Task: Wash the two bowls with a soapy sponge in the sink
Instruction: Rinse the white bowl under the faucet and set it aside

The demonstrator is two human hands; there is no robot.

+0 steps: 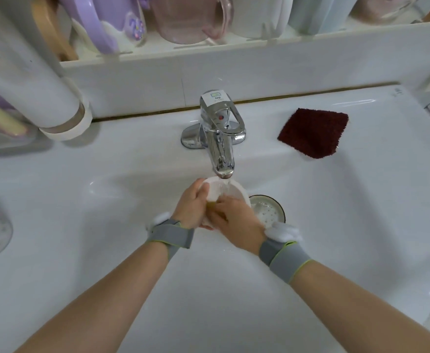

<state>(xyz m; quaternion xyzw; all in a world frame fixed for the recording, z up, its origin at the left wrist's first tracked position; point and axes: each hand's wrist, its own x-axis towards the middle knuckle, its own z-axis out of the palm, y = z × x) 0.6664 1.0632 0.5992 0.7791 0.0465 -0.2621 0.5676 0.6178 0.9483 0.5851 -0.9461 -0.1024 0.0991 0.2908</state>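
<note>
Forearms, ours, both with grey wristbands (169,235), reach toward twelve o'clock over the sink (81,225). Left hand (192,207): fingers curled around the rim of a white bowl (230,192), holding it tilted under the running tap (220,149). Right hand (234,216): closed on a yellowish sponge (212,205), pressed at the bowl's six o'clock edge, nearer the interior. Second bowl (267,210): resting in the basin at three o'clock. Dark red cloth (313,132): one o'clock on the ledge
</note>
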